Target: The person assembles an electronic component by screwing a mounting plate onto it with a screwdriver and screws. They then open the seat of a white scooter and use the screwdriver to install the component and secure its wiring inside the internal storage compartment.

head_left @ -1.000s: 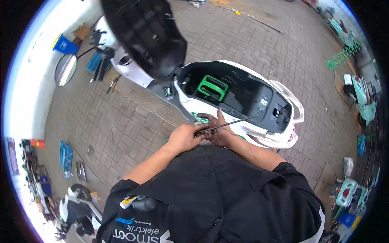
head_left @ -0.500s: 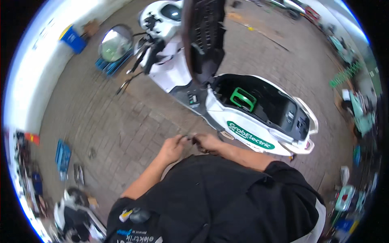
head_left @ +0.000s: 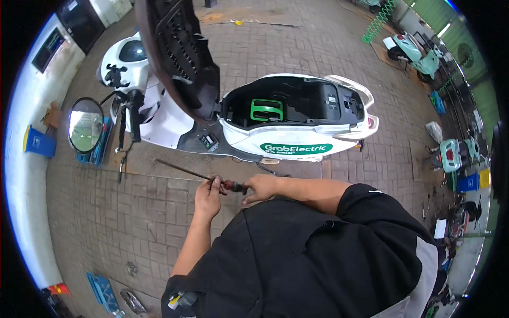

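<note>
In front of my body I hold a long screwdriver (head_left: 232,185) with a dark red handle. Its thin shaft points away to the far left. My left hand (head_left: 208,195) pinches it where shaft and handle meet. The fingers of my right hand (head_left: 260,188) close round the butt end of the handle. Just beyond my hands stands a white electric scooter (head_left: 244,140), side on. Its seat (head_left: 177,58) is tipped up, baring a black storage well (head_left: 302,108) with a green-framed part (head_left: 266,110) inside. A small dark device (head_left: 208,141) lies on the footboard.
The scooter's round mirror (head_left: 86,126) sticks out to the left. A blue bin (head_left: 40,142) stands by the left wall. At lower left a blue toolbox (head_left: 103,294) lies on the brick floor (head_left: 132,212). Pale green scooters (head_left: 419,53) are parked on the right.
My view has swung, so the scooter appears further left and squarer on. The screwdriver's long shaft now shows plainly between my hands, where before it was hard to make out.
</note>
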Tool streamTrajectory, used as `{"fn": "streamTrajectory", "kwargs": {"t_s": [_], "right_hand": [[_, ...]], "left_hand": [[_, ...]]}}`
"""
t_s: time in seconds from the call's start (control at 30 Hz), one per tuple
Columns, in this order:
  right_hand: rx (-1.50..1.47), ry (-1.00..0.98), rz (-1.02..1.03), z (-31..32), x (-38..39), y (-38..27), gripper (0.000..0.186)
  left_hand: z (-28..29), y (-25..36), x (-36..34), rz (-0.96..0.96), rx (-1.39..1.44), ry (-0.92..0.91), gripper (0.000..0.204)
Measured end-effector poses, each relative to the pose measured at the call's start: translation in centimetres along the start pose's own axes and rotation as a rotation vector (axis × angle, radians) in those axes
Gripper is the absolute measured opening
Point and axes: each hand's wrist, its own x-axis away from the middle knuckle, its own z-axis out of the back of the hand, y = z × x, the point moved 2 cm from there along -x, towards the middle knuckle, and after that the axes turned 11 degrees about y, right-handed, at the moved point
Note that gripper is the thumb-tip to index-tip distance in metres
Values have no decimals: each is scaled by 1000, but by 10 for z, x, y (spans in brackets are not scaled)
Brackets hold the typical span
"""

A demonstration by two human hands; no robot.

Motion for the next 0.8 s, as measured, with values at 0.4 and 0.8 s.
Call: {"fn": "streamTrajectory", "kwargs": {"t_s": [0.4,0.8], "right_hand": [[-395,593,-192,109,131,120,54],[-239,966,-170,250,240,213,40]], "left_hand": [[-165,60,-69,201,724,-212,35],[-370,60,-152,202,-159,-404,51]]}}
